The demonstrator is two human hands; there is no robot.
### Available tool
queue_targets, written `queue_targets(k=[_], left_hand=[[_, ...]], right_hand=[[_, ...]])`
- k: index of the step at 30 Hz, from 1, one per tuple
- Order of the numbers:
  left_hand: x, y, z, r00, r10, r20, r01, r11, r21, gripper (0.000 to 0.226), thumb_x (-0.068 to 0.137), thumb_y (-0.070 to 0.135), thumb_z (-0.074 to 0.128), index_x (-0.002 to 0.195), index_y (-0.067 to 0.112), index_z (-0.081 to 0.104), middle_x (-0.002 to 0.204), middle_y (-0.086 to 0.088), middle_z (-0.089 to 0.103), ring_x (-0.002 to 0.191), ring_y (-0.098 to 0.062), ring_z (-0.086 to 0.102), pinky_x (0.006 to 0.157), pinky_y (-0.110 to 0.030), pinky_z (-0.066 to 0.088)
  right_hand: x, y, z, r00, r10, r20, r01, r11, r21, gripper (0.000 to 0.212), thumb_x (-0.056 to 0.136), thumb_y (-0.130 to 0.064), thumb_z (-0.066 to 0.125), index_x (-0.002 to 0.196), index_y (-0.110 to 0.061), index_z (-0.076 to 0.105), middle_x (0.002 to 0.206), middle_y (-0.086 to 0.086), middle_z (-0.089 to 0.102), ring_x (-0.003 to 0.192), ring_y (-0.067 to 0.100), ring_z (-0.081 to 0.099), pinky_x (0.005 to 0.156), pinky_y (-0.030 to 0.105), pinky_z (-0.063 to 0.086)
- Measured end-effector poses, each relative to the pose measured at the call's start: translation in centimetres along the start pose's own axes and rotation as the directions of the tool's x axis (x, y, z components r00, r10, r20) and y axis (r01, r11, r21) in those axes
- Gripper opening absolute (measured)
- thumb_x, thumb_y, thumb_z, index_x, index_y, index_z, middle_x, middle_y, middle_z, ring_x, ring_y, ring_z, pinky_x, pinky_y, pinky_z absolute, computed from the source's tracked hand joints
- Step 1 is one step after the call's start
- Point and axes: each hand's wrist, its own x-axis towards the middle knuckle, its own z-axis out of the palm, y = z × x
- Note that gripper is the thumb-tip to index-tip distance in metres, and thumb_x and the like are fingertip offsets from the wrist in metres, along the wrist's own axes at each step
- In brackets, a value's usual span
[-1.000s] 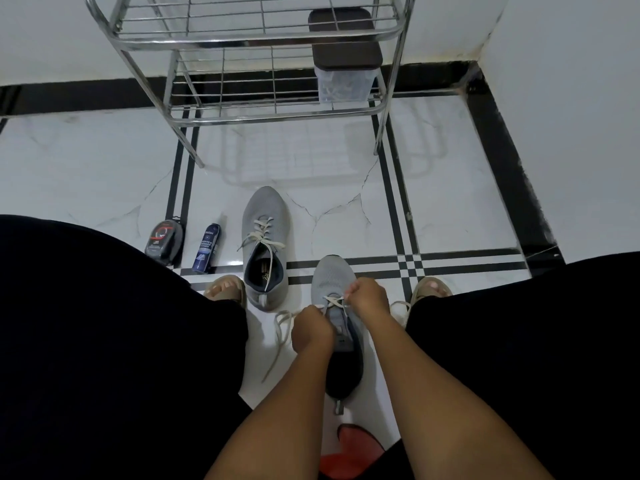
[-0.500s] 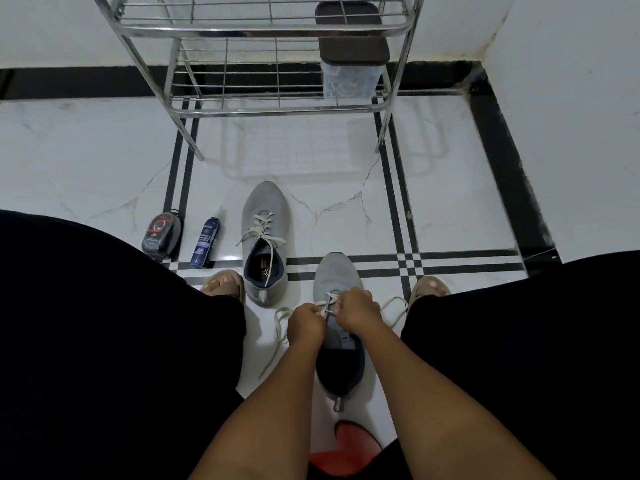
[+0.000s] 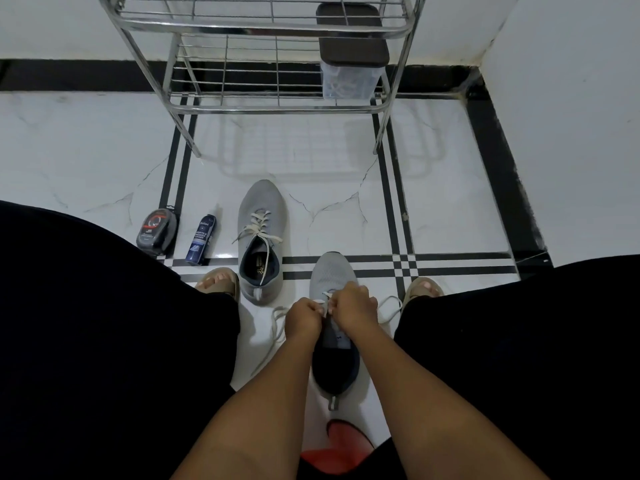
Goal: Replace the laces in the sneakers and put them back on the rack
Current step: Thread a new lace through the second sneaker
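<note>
The steel shoe rack (image 3: 263,29) stood at the far edge of the tiled floor (image 3: 450,209), against the wall, with a lidded plastic container (image 3: 349,64) on its lower shelf. One grey sneaker (image 3: 261,237), fully laced, lay mid-floor; the second sneaker (image 3: 334,327) lay nearer, between the person's feet. A shoe-polish sponge (image 3: 157,232) and a spray bottle (image 3: 201,242) stood left of the laced sneaker. Both hands were closed in pinches on the white lace (image 3: 277,327) over the eyelets: left hand (image 3: 304,318), right hand (image 3: 353,308). Recommended: draw both ends evenly, keeping the crossings flat and untwisted before tightening.
</note>
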Motion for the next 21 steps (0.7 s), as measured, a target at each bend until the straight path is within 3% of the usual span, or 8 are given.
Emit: queue_targets(k=[2, 5, 8, 11, 13, 16, 19, 21], left_hand=[[0.3, 0.0, 0.2, 1.0, 0.01, -0.012, -0.01, 0.998, 0.06, 0.017, 0.084, 0.007, 0.047, 0.08, 0.017, 0.06, 0.102, -0.006, 0.068, 0.084, -0.023, 0.058, 0.072, -0.028, 0.044], [0.3, 0.1, 0.1, 0.994, -0.02, -0.107, 0.026, 0.998, 0.049, 0.017, 0.092, 0.011, 0.045, 0.103, 0.009, 0.059, 0.112, -0.012, 0.063, 0.101, -0.031, 0.059, 0.082, -0.034, 0.046], [0.0, 1.1, -2.1, 0.95, -0.149, -0.275, 0.07, 0.958, -0.279, 0.027, 0.096, 0.005, 0.043, 0.116, -0.007, 0.056, 0.117, -0.024, 0.061, 0.111, -0.039, 0.058, 0.09, -0.041, 0.047], [0.0, 3.5, -6.0, 0.905, -0.229, -0.358, -0.076, 0.742, -0.666, 0.035, 0.097, 0.005, 0.036, 0.118, -0.018, 0.051, 0.12, -0.034, 0.057, 0.11, -0.045, 0.057, 0.086, -0.042, 0.048], [-0.4, 5.1, -8.1, 0.851, -0.284, -0.442, -0.145, 0.683, -0.716, 0.038, 0.1, 0.011, 0.03, 0.124, -0.012, 0.047, 0.124, -0.03, 0.055, 0.112, -0.042, 0.055, 0.082, -0.037, 0.043], [-0.9, 5.6, -8.5, 0.862, -0.094, -0.498, -0.136, 0.904, -0.406, 0.035, 0.1, 0.032, 0.033, 0.102, 0.007, 0.059, 0.107, -0.016, 0.062, 0.093, -0.031, 0.055, 0.074, -0.031, 0.035], [0.0, 2.6, -4.4, 0.981, 0.111, -0.162, -0.09, 0.987, 0.133, 0.041, 0.096, 0.039, 0.042, 0.096, 0.007, 0.066, 0.101, -0.014, 0.067, 0.093, -0.032, 0.059, 0.075, -0.032, 0.043], [0.4, 0.1, -1.7, 0.997, 0.073, -0.008, -0.069, 0.968, 0.243, 0.038, 0.093, 0.04, 0.047, 0.1, 0.009, 0.068, 0.104, -0.014, 0.068, 0.097, -0.032, 0.061, 0.078, -0.032, 0.047]], right_hand=[[-0.3, 0.6, -0.1, 0.99, 0.139, -0.022, -0.138, 0.99, 0.035, 0.042, 0.087, -0.026, 0.065, 0.125, -0.018, 0.049, 0.127, 0.008, 0.045, 0.12, 0.028, 0.046, 0.094, 0.038, 0.04], [-0.8, 2.0, -0.1, 0.947, 0.306, 0.095, -0.315, 0.944, 0.103, 0.032, 0.092, -0.02, 0.055, 0.124, -0.014, 0.055, 0.128, 0.009, 0.056, 0.116, 0.027, 0.056, 0.087, 0.034, 0.047], [-1.1, 2.6, 0.0, 0.941, 0.3, 0.155, -0.319, 0.941, 0.116, 0.032, 0.096, -0.018, 0.046, 0.126, -0.013, 0.056, 0.125, 0.01, 0.06, 0.111, 0.027, 0.059, 0.085, 0.033, 0.049], [-1.3, 2.2, -0.5, 0.931, 0.323, 0.171, -0.348, 0.926, 0.146, 0.037, 0.095, -0.016, 0.047, 0.131, -0.014, 0.051, 0.125, 0.01, 0.058, 0.11, 0.028, 0.059, 0.085, 0.034, 0.049], [-1.4, 1.9, -0.7, 0.922, 0.347, 0.173, -0.376, 0.909, 0.181, 0.036, 0.092, -0.017, 0.049, 0.127, -0.015, 0.054, 0.125, 0.01, 0.058, 0.109, 0.028, 0.059, 0.087, 0.036, 0.052], [-1.4, 1.8, -1.0, 0.916, 0.36, 0.177, -0.392, 0.898, 0.199, 0.031, 0.09, -0.018, 0.053, 0.12, -0.013, 0.06, 0.123, 0.009, 0.06, 0.109, 0.028, 0.06, 0.087, 0.034, 0.052], [-1.2, 1.6, -0.8, 0.931, 0.322, 0.175, -0.354, 0.911, 0.209, 0.033, 0.092, -0.021, 0.054, 0.123, -0.014, 0.059, 0.127, 0.008, 0.058, 0.114, 0.027, 0.058, 0.08, 0.03, 0.044], [-1.2, 1.5, -0.6, 0.935, 0.319, 0.158, -0.347, 0.913, 0.213, 0.033, 0.095, -0.024, 0.05, 0.126, -0.016, 0.059, 0.13, 0.008, 0.056, 0.116, 0.027, 0.056, 0.082, 0.032, 0.044]])
